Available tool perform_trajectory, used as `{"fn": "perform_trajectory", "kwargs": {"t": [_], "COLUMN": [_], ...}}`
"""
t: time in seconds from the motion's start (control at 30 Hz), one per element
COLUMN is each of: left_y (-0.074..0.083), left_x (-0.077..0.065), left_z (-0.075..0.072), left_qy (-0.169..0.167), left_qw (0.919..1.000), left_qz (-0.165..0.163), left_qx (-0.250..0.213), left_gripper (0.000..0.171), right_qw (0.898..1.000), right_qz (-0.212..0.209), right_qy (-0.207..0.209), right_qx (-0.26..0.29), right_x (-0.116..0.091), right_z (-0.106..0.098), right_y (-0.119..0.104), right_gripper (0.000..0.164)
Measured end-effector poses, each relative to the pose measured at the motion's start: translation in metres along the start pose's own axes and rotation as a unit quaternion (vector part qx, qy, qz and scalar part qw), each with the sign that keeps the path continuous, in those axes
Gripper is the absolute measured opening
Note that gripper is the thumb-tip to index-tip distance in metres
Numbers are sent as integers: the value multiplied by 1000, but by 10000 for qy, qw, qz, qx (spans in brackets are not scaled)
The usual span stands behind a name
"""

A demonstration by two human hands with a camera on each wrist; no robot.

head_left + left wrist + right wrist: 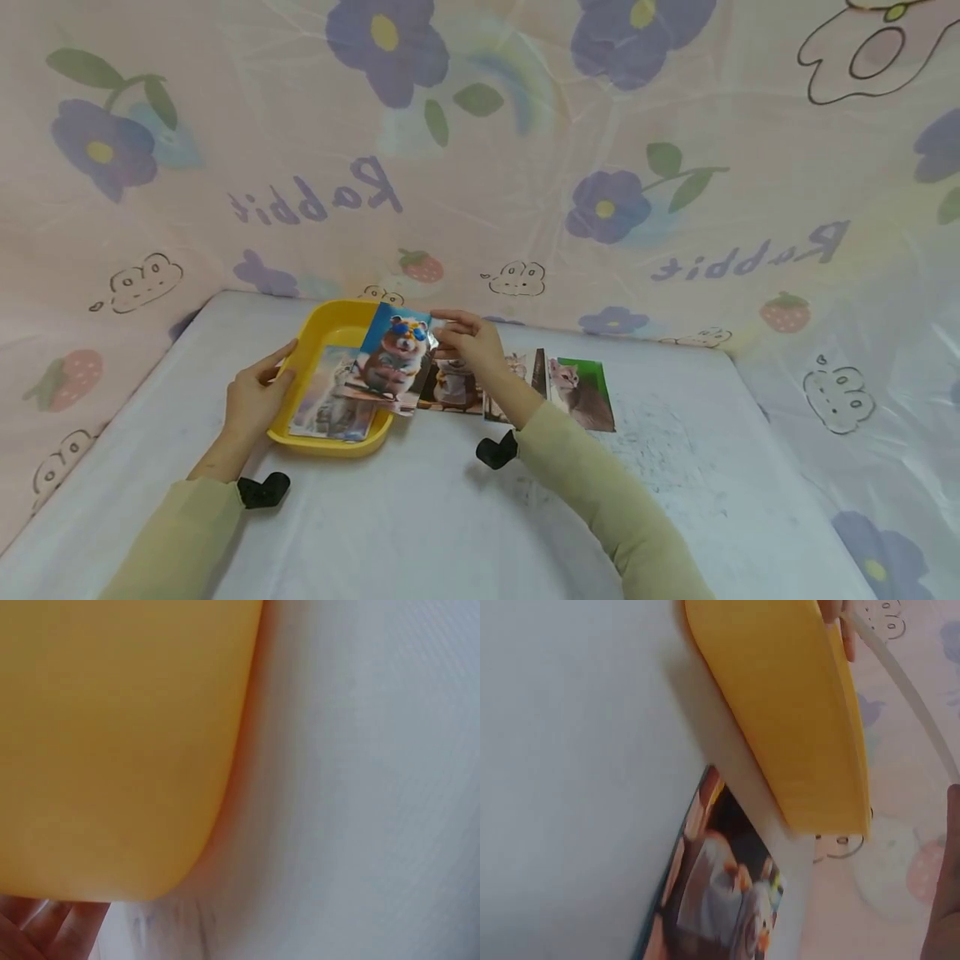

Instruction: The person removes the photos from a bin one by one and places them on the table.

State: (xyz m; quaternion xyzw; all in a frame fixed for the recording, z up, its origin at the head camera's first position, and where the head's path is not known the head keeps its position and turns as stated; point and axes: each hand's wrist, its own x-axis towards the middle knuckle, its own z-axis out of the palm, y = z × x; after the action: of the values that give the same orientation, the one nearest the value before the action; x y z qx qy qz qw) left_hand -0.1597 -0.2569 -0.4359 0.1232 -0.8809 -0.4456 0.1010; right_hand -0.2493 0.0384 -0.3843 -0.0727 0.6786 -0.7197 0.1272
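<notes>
My left hand (253, 398) grips the left side of a yellow plastic tray (330, 447), thumb at the rim. Fingertips show below the tray's yellow wall (127, 750) in the left wrist view. With the fingers of my right hand (476, 348) I pinch the right edge of a picture card (399, 354) showing a furry animal in blue sunglasses. That card is tilted over the tray's right side; the right wrist view shows it edge-on as a pale strip (907, 690). Inside the tray lies another picture card (330, 400) with a grey-white animal, partly covered by the held one.
Right of the tray, several picture cards lie in a row on the white tabletop (420, 517): a dark one (453, 390) partly behind my right hand, a pale one (517, 367), and a green-backed cat card (588, 392). A patterned cloth (480, 225) hangs behind and at the sides.
</notes>
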Motion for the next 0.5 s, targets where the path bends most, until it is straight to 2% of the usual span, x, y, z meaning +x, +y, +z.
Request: {"fn": "perform_trajectory", "kwargs": {"t": [0.33, 0.5], "left_y": [0, 1], "left_x": [1, 1], "left_z": [1, 1], "left_qy": [53, 9], "left_qw": [9999, 9998], "left_qz": [-66, -140], "left_qx": [126, 113], "left_gripper": [44, 44], "right_qw": [9997, 9987], "right_qz": [38, 161], "right_qy": [230, 350], "right_qx": [-16, -343], "right_x": [-24, -39], "right_z": [-30, -45], "right_y": [-3, -1], "right_gripper": [34, 33]}}
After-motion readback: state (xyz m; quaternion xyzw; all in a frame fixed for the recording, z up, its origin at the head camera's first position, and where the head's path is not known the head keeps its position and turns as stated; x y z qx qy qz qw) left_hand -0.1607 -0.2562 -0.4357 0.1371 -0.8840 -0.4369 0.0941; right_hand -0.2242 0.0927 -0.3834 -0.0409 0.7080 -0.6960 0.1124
